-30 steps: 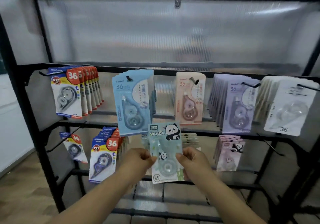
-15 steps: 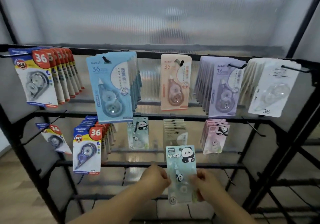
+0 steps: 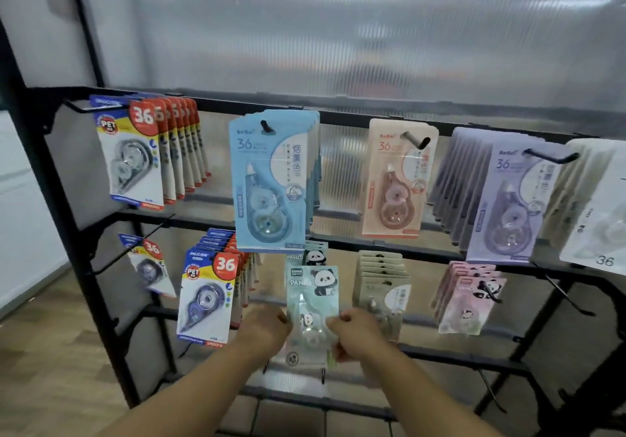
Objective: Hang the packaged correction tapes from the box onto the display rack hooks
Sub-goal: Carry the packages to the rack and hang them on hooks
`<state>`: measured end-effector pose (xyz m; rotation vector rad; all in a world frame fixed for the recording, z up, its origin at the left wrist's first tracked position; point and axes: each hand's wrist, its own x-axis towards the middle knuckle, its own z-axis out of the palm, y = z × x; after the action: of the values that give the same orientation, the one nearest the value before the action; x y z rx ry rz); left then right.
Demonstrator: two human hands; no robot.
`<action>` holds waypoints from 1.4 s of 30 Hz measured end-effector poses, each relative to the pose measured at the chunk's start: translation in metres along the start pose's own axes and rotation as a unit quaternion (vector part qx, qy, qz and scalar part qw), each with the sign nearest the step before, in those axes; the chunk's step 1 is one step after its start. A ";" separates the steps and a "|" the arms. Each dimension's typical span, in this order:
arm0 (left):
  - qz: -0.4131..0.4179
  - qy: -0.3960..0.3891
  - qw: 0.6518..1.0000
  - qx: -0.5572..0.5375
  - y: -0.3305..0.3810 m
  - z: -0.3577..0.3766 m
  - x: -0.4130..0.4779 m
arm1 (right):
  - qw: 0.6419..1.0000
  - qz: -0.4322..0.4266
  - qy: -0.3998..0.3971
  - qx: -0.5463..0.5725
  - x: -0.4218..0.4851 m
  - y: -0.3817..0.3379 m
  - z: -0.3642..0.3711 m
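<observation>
The pale green carded panda correction tape pack (image 3: 312, 314) stands upright, long axis vertical, printed face toward the camera, with its panda header at the top and its round seal at the bottom. It sits in front of the lower row of the black metal display rack (image 3: 420, 123), directly in front of the hanging stack of matching green panda packs (image 3: 313, 254) and below the light blue "36" correction tape pack (image 3: 269, 182) on the upper row. Whether its hang hole is already on a hook cannot be told.

The left hand (image 3: 262, 330) pinches the pack's left edge, fingers curled closed on the card. The right hand (image 3: 359, 333) grips the right edge the same way, thumb in front and fingers folded behind. Both hands are clamped on the one pack at about its mid-height.

Compared with half a second ago, the pack has risen and moved closer to the rack: then it was held below the lower row, clear of the hanging green stack, and now its top overlaps that stack. The view has also shifted, so the rack sits lower and further right. The stack of beige carded packs (image 3: 381, 284) and the pink panda packs (image 3: 469, 301) to the right hang as before.
</observation>
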<state>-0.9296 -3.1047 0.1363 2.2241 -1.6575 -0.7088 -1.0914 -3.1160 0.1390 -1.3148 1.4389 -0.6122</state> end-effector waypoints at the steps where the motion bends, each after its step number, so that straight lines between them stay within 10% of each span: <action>1: -0.005 0.010 1.000 0.010 -0.002 -0.003 0.005 | 1.000 -0.006 -0.002 0.000 0.003 -0.004 0.003; 42: -0.043 -0.005 0.979 -0.201 -0.021 -0.005 0.032 | 0.996 -0.008 0.063 -0.059 0.054 0.000 0.029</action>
<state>-0.9024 -3.1293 0.1230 2.0090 -1.2876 -0.9810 -1.0573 -3.1587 0.1108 -1.4032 1.5882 -0.6377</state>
